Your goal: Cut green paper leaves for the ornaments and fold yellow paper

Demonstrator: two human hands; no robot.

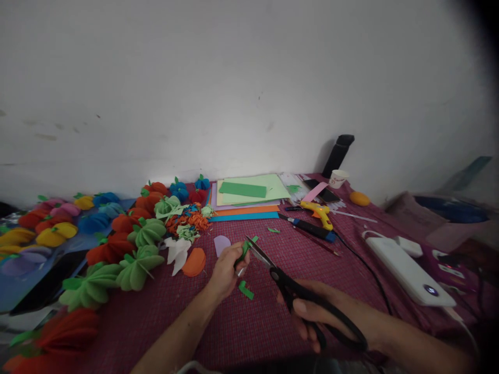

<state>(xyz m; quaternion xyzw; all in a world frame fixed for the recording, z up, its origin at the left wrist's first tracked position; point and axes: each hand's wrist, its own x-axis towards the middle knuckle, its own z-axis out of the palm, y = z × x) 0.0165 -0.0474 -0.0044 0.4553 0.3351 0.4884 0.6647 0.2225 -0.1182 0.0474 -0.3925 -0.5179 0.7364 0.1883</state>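
My left hand (226, 270) pinches a small piece of green paper (244, 253) between thumb and fingers. In my right hand (307, 311) is a pair of black-handled scissors (298, 292), with fingers through the loops. The scissor blades point up and left, their tips touching or right beside the green paper. Below them a curled green scrap (245, 291) lies on the cloth. To the left of my left hand rest a lilac paper piece (222, 245) and an orange paper disc (194, 262).
Several paper pumpkins (146, 232) crowd the left side beside a heap of paper scraps (191, 222). Coloured sheets (249, 210) lie at the back. On the right are a yellow glue gun (318, 212), a cutter knife (312, 228), a paper cup (338, 178) and a white power bank (409, 270).
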